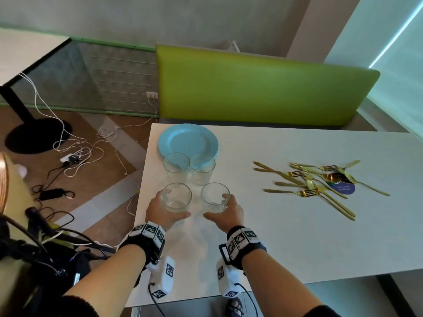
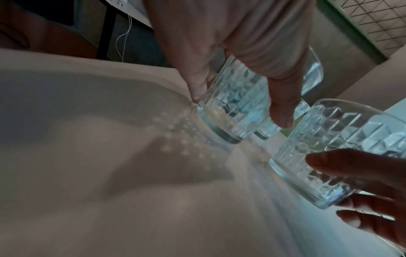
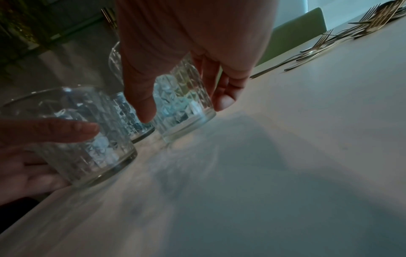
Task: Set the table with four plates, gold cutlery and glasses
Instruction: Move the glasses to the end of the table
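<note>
Left hand (image 1: 163, 209) and right hand (image 1: 225, 210) each grip a glass. Beyond them: two glasses, stacked plates (image 1: 187, 139). Cutlery (image 1: 320, 181) heaped rightward. Nothing laid yet.

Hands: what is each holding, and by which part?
The left hand grips the near-left glass round its side wall; the right hand grips the near-right glass likewise, thumb and fingers on opposite sides.

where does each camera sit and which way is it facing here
Head: worn on the head, looking down at the table; both forearms, left hand, right hand.
Left wrist: along the left hand's fingers at its glass.
Right wrist: along the right hand's fingers at its glass.
Both wrist views share both held glasses.
</note>
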A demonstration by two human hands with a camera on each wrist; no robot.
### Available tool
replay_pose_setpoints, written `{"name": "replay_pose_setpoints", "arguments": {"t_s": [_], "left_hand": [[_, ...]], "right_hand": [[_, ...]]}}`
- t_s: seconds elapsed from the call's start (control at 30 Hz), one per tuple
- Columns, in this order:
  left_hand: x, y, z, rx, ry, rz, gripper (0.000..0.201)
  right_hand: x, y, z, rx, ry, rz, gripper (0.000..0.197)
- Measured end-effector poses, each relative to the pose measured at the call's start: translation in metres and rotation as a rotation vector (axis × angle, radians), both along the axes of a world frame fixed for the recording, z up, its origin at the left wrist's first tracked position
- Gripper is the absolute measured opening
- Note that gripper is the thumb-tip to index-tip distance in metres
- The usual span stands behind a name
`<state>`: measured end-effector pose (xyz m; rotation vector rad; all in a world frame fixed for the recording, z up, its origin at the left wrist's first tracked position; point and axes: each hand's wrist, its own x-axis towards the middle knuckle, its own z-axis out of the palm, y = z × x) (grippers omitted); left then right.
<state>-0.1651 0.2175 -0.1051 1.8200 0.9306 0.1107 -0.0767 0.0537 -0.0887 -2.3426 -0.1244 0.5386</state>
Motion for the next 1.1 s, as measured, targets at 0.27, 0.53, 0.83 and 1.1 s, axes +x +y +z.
{"name": "replay_pose_setpoints", "arguments": {"t_s": [0.27, 0.53, 0.83, 1.1], "left_hand": [[0.006, 0.010, -0.003, 0.043, 0.015, 0.042, 0.096], [0.015, 0.009, -0.006, 0.073, 0.064, 0.071, 0.096], [0.023, 0.010, -0.008, 0.076, 0.116, 0.081, 0.100], [0.032, 0.018, -0.025, 0.065, 0.121, 0.078, 0.111]], "right_hand": [[-0.001, 0.013, -0.002, 0.021, 0.009, -0.022, 0.081], [0.002, 0.024, 0.005, 0.023, 0.056, 0.000, 0.082], [0.007, 0.034, 0.008, 0.029, 0.090, -0.008, 0.083], [0.009, 0.039, 0.006, 0.028, 0.104, -0.015, 0.081]]}}
